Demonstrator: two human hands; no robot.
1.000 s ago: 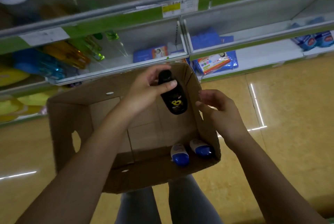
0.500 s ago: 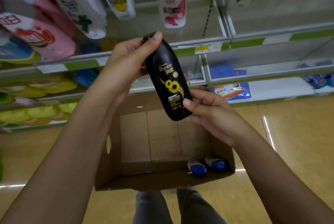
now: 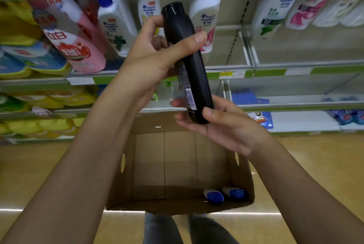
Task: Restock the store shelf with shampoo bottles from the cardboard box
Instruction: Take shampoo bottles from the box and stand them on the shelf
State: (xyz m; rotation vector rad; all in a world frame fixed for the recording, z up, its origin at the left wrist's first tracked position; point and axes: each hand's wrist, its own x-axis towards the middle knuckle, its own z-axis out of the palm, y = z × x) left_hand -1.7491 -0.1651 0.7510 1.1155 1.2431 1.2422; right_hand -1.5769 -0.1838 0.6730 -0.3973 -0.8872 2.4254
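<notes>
1. The bottle (image 3: 187, 62) is being held above the box (image 3: 177, 166), cap up and leaning slightly, with the barcode side facing the person; judging by this, it is being turned before shelving.
2. To do this well, the label should be facing outward and the bottle upright before it goes onto the shelf (image 3: 232, 66) behind the box, in the bare gap beside the white bottles (image 3: 204, 21).
3. The left hand (image 3: 157, 54) is wrapping the bottle's upper half, thumb pressing across the front, fingers curled behind.
4. The right hand (image 3: 222, 125) is cupping the base, half-closed, thumb touching the lower edge.
5. Two blue-capped bottles (image 3: 224, 195) are lying in the box's near right corner.
</notes>
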